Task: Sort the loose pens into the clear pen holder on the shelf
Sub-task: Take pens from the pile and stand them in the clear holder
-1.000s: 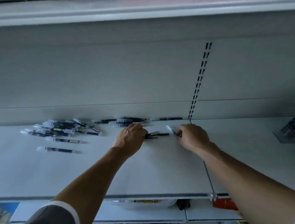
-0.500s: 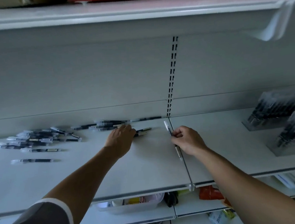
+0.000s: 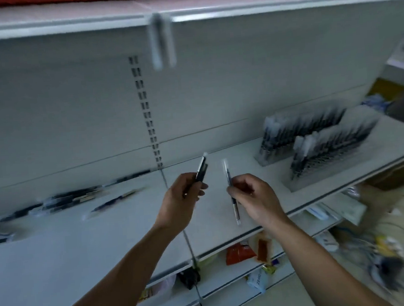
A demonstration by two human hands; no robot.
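My left hand [image 3: 179, 203] grips dark pens [image 3: 202, 169] that stick up and to the right out of its fist; how many, the blur hides. My right hand [image 3: 255, 198] pinches one pen [image 3: 232, 194] near its middle, held almost upright. Both hands hover above the white shelf [image 3: 105, 232], close together. A pile of loose pens [image 3: 69, 199] lies at the left along the back wall. Two clear pen holders [image 3: 298, 135] [image 3: 329, 155], filled with rows of pens, stand on the shelf at the right.
The shelf's front edge [image 3: 262, 230] runs below my hands. Lower shelves carry packets, an orange one [image 3: 239, 253] among them. A price tag holder [image 3: 162, 42] hangs from the shelf above. Cables and clutter lie on the floor at the right.
Both hands have lifted off the shelf with pens in them and drawn back toward me. The view has swung right, bringing both pen holders fully into sight.
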